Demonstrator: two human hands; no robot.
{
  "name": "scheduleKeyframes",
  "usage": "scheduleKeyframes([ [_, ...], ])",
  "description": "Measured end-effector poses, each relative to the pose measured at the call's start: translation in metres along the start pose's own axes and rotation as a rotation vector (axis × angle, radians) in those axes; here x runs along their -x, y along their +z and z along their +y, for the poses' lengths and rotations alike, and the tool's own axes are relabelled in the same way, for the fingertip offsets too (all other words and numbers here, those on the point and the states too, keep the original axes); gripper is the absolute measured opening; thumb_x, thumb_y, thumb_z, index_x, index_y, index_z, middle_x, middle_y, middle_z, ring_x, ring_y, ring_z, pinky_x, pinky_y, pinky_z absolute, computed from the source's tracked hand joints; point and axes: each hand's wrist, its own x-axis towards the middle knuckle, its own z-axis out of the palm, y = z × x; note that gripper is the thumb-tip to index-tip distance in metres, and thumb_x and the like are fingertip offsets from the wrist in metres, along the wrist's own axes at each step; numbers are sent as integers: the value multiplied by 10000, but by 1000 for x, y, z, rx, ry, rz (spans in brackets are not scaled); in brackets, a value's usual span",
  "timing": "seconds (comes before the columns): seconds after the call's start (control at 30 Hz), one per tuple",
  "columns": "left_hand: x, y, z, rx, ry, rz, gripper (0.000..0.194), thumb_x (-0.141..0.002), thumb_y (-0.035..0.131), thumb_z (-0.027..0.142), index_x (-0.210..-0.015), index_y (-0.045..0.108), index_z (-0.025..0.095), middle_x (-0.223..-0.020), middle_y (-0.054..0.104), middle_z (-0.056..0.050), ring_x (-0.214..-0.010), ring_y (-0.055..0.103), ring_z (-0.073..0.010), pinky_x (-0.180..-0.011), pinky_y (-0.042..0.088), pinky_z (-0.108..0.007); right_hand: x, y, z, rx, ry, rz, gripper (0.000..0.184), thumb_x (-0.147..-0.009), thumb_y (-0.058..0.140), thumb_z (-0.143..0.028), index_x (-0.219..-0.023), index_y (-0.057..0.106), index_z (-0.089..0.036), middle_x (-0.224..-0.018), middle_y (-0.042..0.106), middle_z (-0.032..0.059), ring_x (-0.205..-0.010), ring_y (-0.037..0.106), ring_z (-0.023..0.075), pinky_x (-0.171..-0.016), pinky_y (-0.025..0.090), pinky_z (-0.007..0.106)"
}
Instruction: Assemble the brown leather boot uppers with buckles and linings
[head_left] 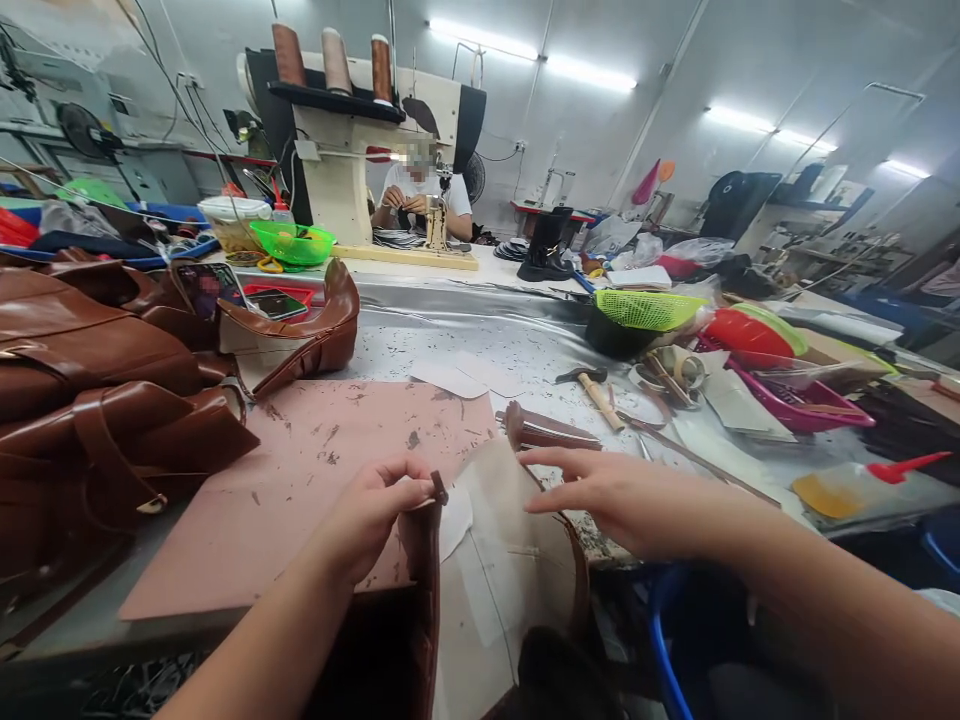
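My left hand (371, 505) pinches the top edge of a brown leather boot upper (426, 600) between thumb and fingers. A short dark brown end (439, 488) sticks up from the pinch. The upper lies opened out at the table's front edge, its pale lining (499, 580) facing up, with a white patch (454, 522) near my left hand. My right hand (600, 492) hovers at the lining's right side with fingers apart, holding nothing; whether its fingertips touch the edge I cannot tell. Just beyond it lies a bundle of brown leather strips (555, 430).
Brown leather boots (90, 340) are piled at left beside a pink board (300, 450). A hammer (600, 400), a glue bottle (844, 490) and a magenta basket (802, 395) are at right. Behind a sewing machine (337, 170) sits a person (390, 195). A blue bin (664, 640) stands below right.
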Motion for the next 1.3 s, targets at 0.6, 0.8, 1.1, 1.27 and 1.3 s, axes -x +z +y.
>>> scheduleKeyframes([
  [0.6, 4, 8, 4, -42, 15, 0, 145, -577, 677, 264, -570, 562, 175, -614, 595, -1, -658, 516, -163, -652, 363, -271, 2, 14, 17, 97, 89, -287, 465, -576, 483, 60, -927, 665, -185, -914, 662, 46, -740, 631, 180, -576, 410, 252],
  [0.8, 5, 8, 3, -52, 26, -7, 140, -570, 674, 259, -563, 563, 175, -614, 592, 3, -644, 513, -155, -640, 366, -264, 5, 18, 24, 426, -125, -225, 308, -620, 545, 31, -842, 632, -164, -881, 604, 67, -692, 592, 183, -552, 378, 273],
  [1.1, 9, 12, 2, -29, 38, -21, 128, -579, 663, 237, -575, 558, 164, -590, 593, 13, -627, 500, -137, -644, 351, -260, -9, 7, 12, 67, -7, -211, 229, -729, 519, -30, -742, 658, -211, -831, 656, 1, -611, 594, 128, -548, 392, 240],
  [1.27, 10, 15, -3, 17, 53, -1, 148, -578, 670, 234, -588, 547, 151, -593, 594, 14, -626, 505, -128, -649, 354, -257, -28, 11, -11, -195, 42, -74, 249, -728, 518, -36, -795, 685, -208, -778, 699, 1, -728, 629, 160, -664, 445, 245],
  [1.3, 11, 15, -4, 26, 51, 3, 157, -575, 671, 239, -588, 542, 151, -588, 589, 14, -619, 503, -128, -642, 354, -257, -32, 12, -17, -227, 56, -34, 239, -718, 525, -43, -789, 687, -205, -767, 702, 4, -716, 629, 163, -655, 446, 248],
])
